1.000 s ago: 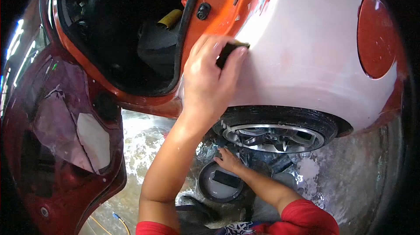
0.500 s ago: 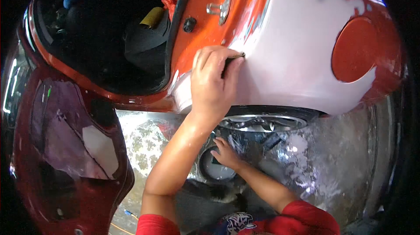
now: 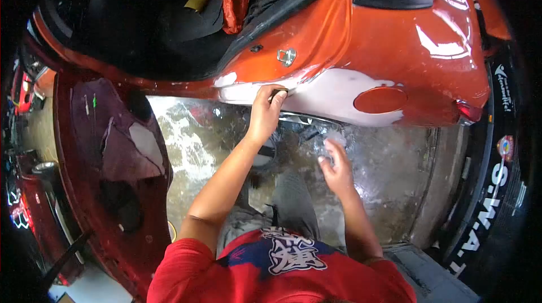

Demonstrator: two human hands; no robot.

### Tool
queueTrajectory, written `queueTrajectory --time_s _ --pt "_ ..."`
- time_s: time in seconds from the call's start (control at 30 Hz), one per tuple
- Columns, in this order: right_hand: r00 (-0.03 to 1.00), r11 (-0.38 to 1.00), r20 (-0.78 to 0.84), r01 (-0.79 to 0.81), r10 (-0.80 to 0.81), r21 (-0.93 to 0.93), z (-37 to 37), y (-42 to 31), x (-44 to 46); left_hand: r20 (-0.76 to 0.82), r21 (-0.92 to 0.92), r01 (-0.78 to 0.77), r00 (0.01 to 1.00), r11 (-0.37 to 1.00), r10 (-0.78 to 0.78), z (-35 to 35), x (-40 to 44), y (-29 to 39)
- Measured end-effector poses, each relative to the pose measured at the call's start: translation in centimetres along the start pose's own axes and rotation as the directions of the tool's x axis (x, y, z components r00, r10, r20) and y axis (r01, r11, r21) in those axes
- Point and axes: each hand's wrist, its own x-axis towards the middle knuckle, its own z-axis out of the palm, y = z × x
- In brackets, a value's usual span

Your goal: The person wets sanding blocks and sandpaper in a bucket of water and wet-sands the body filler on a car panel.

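Here, dark block (image 3: 277, 92) in the pinch of the left hand (image 3: 267, 110).

Orange car (image 3: 389, 43), whitish patch (image 3: 333, 91)

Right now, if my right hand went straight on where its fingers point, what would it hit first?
Your right hand would probably meet the whitish car panel first, near its lower edge; depth is unclear, so it could pass beneath that edge instead.
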Motion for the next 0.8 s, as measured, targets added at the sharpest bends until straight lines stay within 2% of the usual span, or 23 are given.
queueTrajectory --time_s 0.03,0.07,0.1,0.17,0.2,0.23,0.33,0.4,0.43,0.47,0.5,0.53,0.57,0.67,0.73,0.77,0.8 --pt "0.999 0.999 -0.033 -0.044 0.043 -0.027 -1.8 -2.5 0.0 -0.014 -0.155 0.174 0.984 0.972 -0.179 -0.2 -0.4 0.9" --pt "0.998 0.999 -0.036 -0.054 0.054 0.001 -3.4 -4.5 0.2 0.109 -0.349 0.425 0.904 0.835 -0.414 -0.4 -1.1 1.1" --pt "0.997 0.997 -0.039 -0.071 0.072 0.03 -4.7 -6.2 0.3 0.109 -0.442 0.448 0.887 0.777 -0.449 -0.3 -2.0 2.1" --pt "1.0 0.999 0.003 -0.028 0.028 0.046 -6.0 -9.1 1.0 0.111 -0.608 0.462 0.855 0.646 -0.507 0.8 -3.6 4.4" --pt "1.0 0.998 0.024 -0.003 0.002 0.057 -6.3 -10.2 1.6 0.077 -0.624 0.401 0.886 0.671 -0.457 1.6 -4.3 5.3" --pt "0.998 0.999 0.059 0.037 -0.038 0.025 -6.0 -11.3 2.6 0.1 -0.601 0.458 0.856 0.655 -0.506 2.1 -4.8 6.3" --pt "0.982 0.992 0.152 0.121 -0.116 -0.024 -4.6 -12.9 6.1 0.028 -0.545 0.454 0.85 0.705 -0.526 4.0 -5.6 8.5" --pt "0.971 0.992 0.206 0.123 -0.118 -0.007 -3.5 -11.1 8.2 0.049 -0.639 0.471 0.814 0.609 -0.578 4.2 -6.0 10.6" --pt "0.974 0.996 0.215 0.059 -0.072 0.068 -3.1 -9.4 9.7 0.049 -0.683 0.463 0.8 0.564 -0.597 4.2 -5.7 11.7" --pt "0.974 0.99 0.228 -0.025 -0.007 0.14 -2.7 -7.4 10.4 -0.044 -0.668 0.401 0.82 0.627 -0.571 4.8 -6.1 10.9" --pt "0.967 0.972 0.246 -0.115 0.063 0.204 -3.0 -7.0 10.8 -0.015 -0.653 0.455 0.792 0.606 -0.61 4.2 -5.9 12.2" --pt "0.952 0.871 0.294 -0.216 0.087 0.441 -3.3 -6.9 11.5 -0.001 -0.657 0.479 0.771 0.581 -0.637 4.0 -5.9 12.8" --pt "0.942 0.854 0.322 -0.244 0.096 0.46 -3.7 -6.9 12.2 0.011 -0.665 0.498 0.751 0.556 -0.66 4.0 -5.8 13.4" --pt "0.863 0.845 0.505 -0.284 0.019 0.454 -4.8 -6.6 13.3 0.079 -0.801 0.397 0.812 0.448 -0.579 4.9 -5.8 14.5" --pt "0.817 0.82 0.577 -0.325 -0.008 0.471 -5.2 -7.1 13.5 -0.039 -0.8 0.325 0.81 0.504 -0.585 5.8 -6.2 14.9" --pt "0.814 0.887 0.581 -0.246 -0.031 0.392 -5.6 -7.5 13.6 -0.098 -0.799 0.288 0.804 0.529 -0.586 6.2 -6.4 14.9" --pt "0.809 0.939 0.585 -0.156 -0.058 0.308 -6.3 -8.2 13.9 -0.125 -0.764 0.344 0.75 0.545 -0.649 6.3 -6.7 13.9"
